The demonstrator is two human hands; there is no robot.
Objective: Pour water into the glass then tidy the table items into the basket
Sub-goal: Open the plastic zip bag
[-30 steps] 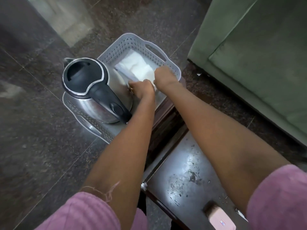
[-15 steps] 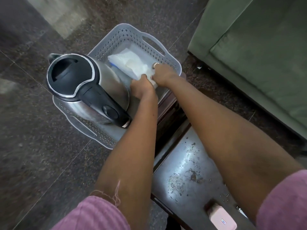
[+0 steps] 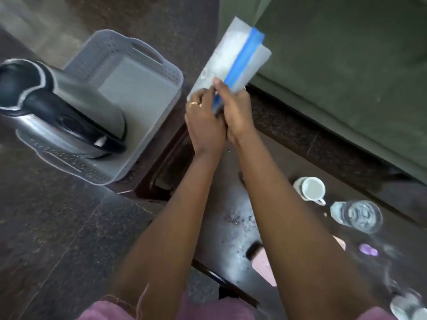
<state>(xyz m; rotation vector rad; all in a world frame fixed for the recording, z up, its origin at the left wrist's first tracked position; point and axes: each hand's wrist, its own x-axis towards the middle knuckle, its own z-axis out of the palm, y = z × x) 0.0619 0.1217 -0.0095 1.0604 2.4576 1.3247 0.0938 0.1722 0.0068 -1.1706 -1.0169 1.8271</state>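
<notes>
The clear pouch (image 3: 227, 54) with the blue strip, which lay in the basket (image 3: 172, 70) 0.5 s ago, is now lifted clear of it, above the far edge of the desk (image 3: 231, 229). The left hand (image 3: 203, 121) and right hand (image 3: 235, 109) both pinch its lower end with curled fingers. The kettle (image 3: 69, 107) stands in the basket. The glass (image 3: 357, 215), apparently holding water, stands near the desk's right edge beside the cup (image 3: 312, 189).

A: What sort of place is this looking like?
B: A home sitting room. A green sofa (image 3: 346, 77) is filling the far right, and polished dark stone floor (image 3: 57, 227) is spreading out on the left.
A: What else is pointing that way?
B: A low dark wooden table (image 3: 231, 227) is standing beside the sofa, carrying a cup (image 3: 312, 189) and a glass (image 3: 357, 215) on the right and a kettle (image 3: 76, 105) in a grey basket (image 3: 147, 63) at the far left
</notes>
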